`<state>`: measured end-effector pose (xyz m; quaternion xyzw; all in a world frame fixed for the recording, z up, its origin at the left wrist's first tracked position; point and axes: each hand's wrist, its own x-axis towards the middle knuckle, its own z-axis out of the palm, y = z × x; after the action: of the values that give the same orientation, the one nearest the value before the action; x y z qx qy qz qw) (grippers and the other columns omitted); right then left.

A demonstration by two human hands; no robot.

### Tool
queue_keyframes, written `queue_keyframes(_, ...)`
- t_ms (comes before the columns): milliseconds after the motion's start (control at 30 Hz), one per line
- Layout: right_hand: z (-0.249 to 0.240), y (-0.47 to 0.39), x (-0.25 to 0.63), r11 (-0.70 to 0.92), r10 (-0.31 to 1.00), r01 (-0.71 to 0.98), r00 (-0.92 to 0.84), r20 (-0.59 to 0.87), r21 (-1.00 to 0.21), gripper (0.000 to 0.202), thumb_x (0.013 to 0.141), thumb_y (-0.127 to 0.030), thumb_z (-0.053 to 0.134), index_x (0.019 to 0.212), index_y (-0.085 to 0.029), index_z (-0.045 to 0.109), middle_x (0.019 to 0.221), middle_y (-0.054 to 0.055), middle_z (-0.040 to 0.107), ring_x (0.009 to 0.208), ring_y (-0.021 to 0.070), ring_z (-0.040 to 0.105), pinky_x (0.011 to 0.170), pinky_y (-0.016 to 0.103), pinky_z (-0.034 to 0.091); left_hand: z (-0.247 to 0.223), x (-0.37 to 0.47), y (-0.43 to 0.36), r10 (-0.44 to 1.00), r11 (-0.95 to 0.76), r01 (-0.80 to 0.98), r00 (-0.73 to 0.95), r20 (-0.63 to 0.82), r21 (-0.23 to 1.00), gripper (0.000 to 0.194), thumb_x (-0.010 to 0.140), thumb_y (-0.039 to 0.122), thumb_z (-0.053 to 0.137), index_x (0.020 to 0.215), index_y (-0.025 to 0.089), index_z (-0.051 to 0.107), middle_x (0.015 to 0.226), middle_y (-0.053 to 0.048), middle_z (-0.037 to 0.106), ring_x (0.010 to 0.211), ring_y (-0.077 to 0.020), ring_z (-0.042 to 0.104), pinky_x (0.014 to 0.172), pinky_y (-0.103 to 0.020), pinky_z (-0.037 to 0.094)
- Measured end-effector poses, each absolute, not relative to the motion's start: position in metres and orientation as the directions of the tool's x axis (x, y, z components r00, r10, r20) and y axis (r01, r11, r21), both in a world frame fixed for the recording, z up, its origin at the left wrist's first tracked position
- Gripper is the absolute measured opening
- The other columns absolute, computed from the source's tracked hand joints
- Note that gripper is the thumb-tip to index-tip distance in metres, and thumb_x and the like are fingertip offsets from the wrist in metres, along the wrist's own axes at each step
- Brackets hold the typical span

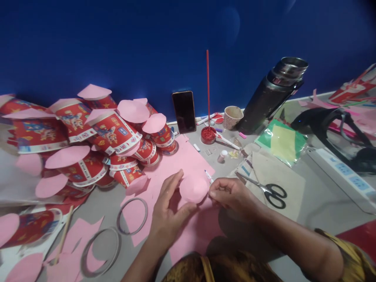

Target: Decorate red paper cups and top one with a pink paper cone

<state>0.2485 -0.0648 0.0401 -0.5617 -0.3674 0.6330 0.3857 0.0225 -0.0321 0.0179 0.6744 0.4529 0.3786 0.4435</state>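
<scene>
A round pink paper disc (194, 188), looking like a shallow cone, is between my two hands over the pink paper sheet (202, 231). My left hand (169, 207) curves around its left side, with the thumb at the lower edge and the fingers at the upper left. My right hand (232, 196) is closed in a pinch beside the disc's right edge; what lies between its fingertips is hidden. Just above that hand a white marker (208, 176) rests on the paper.
Red paper cups (114, 131) with pink paper tops are piled at left. Two tape rolls (118, 219) lie nearer me. A phone (184, 111) leans on the blue wall. Black scissors (274, 194), a steel flask (270, 98), a red glitter pot (208, 136) and a power strip (343, 176) are also there.
</scene>
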Motion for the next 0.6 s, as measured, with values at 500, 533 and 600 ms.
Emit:
queue_keyframes(500,0.005,-0.074,0.259,0.239,0.969,0.623,-0.098,0.228,-0.744,0.019,0.094,-0.022,0.058,0.084,-0.022,0.074,0.076,0.002,0.076,0.069,0.0168,0.069,0.066,0.027,0.044,0.022,0.039,-0.034,0.981,-0.167,0.351,0.156,0.118,0.921,0.093,0.081,0.034,0.077,0.161,0.021,0.032,0.137,-0.015,0.063,0.132,-0.0323,0.06,0.12,-0.052,0.038)
queue_keyframes(533,0.004,-0.073,0.259,0.26,0.964,0.645,-0.135,0.228,-0.719,0.018,0.094,-0.021,0.058,0.085,-0.022,0.073,0.076,0.002,0.076,0.07,0.017,0.069,0.065,0.027,0.044,0.022,0.039,-0.034,0.983,-0.157,0.355,0.147,0.111,0.921,0.094,0.08,0.035,0.078,0.161,0.021,0.033,0.136,-0.015,0.063,0.132,-0.032,0.06,0.118,-0.051,0.041)
queue_keyframes(600,0.003,-0.073,0.259,0.286,0.958,0.669,-0.189,0.215,-0.686,0.018,0.096,-0.021,0.058,0.086,-0.022,0.073,0.077,0.002,0.076,0.069,0.0171,0.07,0.065,0.027,0.043,0.022,0.041,-0.035,0.992,-0.106,0.354,0.108,0.072,0.929,0.096,0.079,0.037,0.081,0.161,0.022,0.033,0.135,-0.014,0.062,0.13,-0.031,0.06,0.114,-0.048,0.046)
